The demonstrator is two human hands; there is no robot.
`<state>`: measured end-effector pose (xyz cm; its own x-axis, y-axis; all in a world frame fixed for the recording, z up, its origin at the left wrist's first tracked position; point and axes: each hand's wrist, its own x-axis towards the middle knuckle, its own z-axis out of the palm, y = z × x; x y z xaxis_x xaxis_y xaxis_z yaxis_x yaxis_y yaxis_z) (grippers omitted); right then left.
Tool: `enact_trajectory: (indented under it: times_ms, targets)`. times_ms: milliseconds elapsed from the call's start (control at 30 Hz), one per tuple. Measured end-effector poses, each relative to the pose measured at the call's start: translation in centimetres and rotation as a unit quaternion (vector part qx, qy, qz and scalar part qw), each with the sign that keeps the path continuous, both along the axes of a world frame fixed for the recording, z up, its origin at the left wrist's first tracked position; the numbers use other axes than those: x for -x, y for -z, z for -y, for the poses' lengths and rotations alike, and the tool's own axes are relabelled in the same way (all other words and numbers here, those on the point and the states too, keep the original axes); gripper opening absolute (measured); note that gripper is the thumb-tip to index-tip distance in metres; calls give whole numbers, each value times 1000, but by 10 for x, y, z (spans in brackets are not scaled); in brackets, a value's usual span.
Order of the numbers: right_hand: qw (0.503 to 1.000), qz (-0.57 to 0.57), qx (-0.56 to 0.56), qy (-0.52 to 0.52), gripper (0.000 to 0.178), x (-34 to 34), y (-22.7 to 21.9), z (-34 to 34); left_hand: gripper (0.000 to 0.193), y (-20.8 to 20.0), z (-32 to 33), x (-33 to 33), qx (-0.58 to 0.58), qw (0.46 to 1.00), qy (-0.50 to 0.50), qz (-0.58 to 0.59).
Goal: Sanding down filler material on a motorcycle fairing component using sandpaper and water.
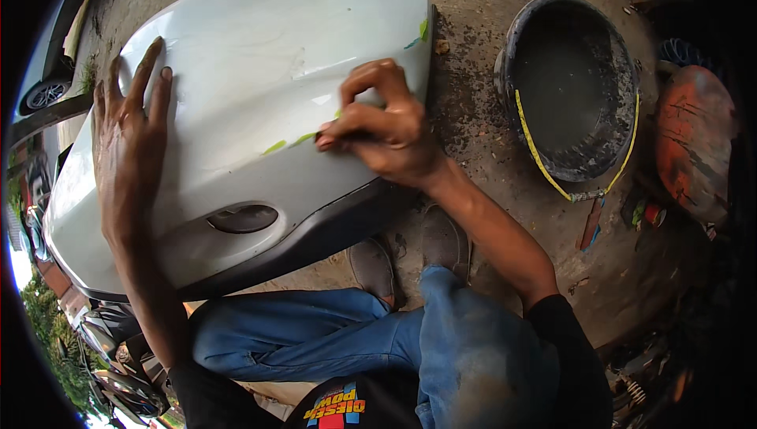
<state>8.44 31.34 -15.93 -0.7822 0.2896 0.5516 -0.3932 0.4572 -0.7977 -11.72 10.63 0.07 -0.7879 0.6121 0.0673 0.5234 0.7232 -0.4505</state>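
A white car bumper (236,42) with a black lower trim (331,220) lies across the ground in front of me. An oval opening (243,218) is set in its near side. My left hand (130,129) rests flat on the bumper's left part, fingers spread. Over the bumper's ridge, my right hand (386,125) is closed with its fingertips pressed down on the surface. Whatever those fingertips pinch is too small and hidden to name. Bright yellow-green patches (274,147) run along the ridge beside them, and another green patch (423,30) marks the far right corner.
To the right stands a black bucket (511,74) with cloudy water and a yellow-wrapped handle (538,162). A scuffed red-orange panel (694,141) is beyond it. My shoes (445,240) are close to the bumper's near edge. A parked car (47,94) shows at far left.
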Motion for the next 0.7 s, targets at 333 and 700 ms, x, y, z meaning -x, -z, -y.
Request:
enact_trajectory:
  times_ms: [333,700]
  targets:
    - [996,32,51,59,20,-15,7,-12,47,-25,67,41,161,981,45,-96]
    - [1000,9,11,-8,15,-5,-3,-10,48,-14,33,24,104,991,-29,-77]
